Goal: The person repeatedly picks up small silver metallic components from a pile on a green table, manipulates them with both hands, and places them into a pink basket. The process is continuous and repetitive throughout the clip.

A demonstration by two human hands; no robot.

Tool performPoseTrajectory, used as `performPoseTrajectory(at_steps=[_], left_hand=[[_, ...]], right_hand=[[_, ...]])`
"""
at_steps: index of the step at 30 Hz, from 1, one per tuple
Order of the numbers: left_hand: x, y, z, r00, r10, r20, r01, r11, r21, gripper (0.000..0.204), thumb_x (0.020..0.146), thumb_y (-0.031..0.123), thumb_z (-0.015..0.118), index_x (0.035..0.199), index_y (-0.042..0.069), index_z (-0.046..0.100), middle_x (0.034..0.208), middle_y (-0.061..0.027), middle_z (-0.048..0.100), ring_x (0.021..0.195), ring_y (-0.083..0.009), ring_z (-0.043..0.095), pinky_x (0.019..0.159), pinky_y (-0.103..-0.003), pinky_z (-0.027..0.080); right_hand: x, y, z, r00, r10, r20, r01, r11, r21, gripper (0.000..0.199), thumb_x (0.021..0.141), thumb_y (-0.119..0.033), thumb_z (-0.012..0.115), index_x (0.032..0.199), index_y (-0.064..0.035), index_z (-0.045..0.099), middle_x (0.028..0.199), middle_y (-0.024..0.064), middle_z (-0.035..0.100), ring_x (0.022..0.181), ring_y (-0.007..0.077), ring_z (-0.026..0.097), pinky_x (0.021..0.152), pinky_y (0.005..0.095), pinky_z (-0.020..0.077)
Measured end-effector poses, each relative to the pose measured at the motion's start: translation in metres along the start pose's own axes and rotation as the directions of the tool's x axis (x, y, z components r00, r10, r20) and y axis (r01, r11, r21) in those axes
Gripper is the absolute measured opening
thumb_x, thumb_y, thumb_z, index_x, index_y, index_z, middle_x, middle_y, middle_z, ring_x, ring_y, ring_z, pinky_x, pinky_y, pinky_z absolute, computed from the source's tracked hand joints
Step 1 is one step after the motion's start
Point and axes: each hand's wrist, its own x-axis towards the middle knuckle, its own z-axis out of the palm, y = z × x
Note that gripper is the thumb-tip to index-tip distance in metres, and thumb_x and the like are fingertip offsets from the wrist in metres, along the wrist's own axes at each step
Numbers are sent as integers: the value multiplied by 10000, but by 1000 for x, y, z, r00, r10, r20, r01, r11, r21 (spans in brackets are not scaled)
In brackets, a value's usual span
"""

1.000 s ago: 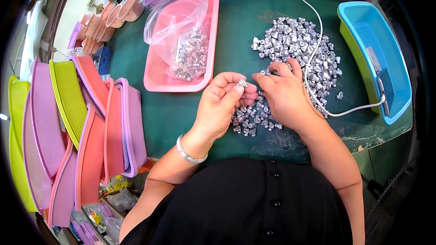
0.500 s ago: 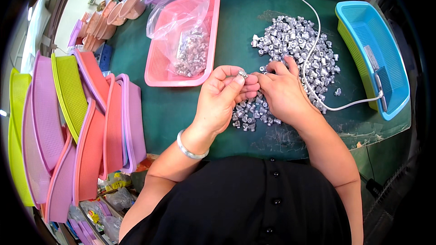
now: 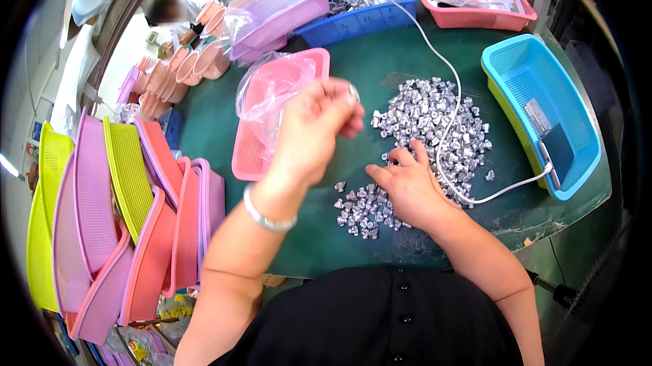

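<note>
My left hand (image 3: pixel 316 125) is lifted over the table, near the pink basket (image 3: pixel 246 162). Its thumb and forefinger pinch a small silvery metal part (image 3: pixel 354 93). Inside that basket lies a clear plastic bag (image 3: pixel 261 98), partly hidden by my hand and wrist. My right hand (image 3: pixel 418 189) rests at the near left side of a heap of similar metal parts (image 3: pixel 435 108), fingers apart, with nothing visible held in them. A smaller cluster of parts (image 3: pixel 367 213) lies to the left of it, closer to me.
A white cable (image 3: pixel 451 70) crosses the heap to a blue basket (image 3: pixel 574 115) on the right. Purple (image 3: pixel 282 13), blue (image 3: pixel 370 23) and pink (image 3: pixel 475 18) bins line the far edge. Stacked baskets (image 3: pixel 125 183) stand at left. Another person (image 3: pixel 183 9) is beyond.
My left hand has risen away from my right hand, turned, and kept the small metal part. My right hand's fingers have spread beside the heap. The whole view has shifted, showing more of the far side.
</note>
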Motion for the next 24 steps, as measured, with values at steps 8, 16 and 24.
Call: performPoseTrajectory(at_steps=[8, 16, 24], left_hand=[[218, 21, -1, 971, -162, -175, 197, 958, 207, 141, 869, 105, 498, 927, -16, 542, 780, -100, 610, 644, -170, 588, 559, -278, 503], [285, -6, 25, 929, -249, -274, 228, 968, -106, 279, 903, 69, 409, 1140, -76, 443, 1091, -233, 538, 946, -342, 584, 800, -425, 525], [199, 12, -10, 943, -197, 267, 129, 959, 252, 138, 859, 159, 519, 837, 26, 548, 725, -66, 551, 629, -163, 548, 585, -280, 485]], right_hand=[[2, 1, 5, 1000, -17, -4, 17, 999, 40, 452, 636, 31, 550, 1082, -44, 565, 776, 67, 585, 953, 242, 489, 987, 526, 246], [3, 6, 10, 983, -77, -167, 87, 995, 50, 318, 665, -66, 530, 978, -74, 586, 626, -12, 534, 829, 195, 478, 895, 446, 300], [7, 7, 7, 986, 39, -159, 3, 968, 253, 352, 674, 8, 611, 1021, -52, 600, 706, 25, 574, 798, 232, 506, 806, 368, 363]])
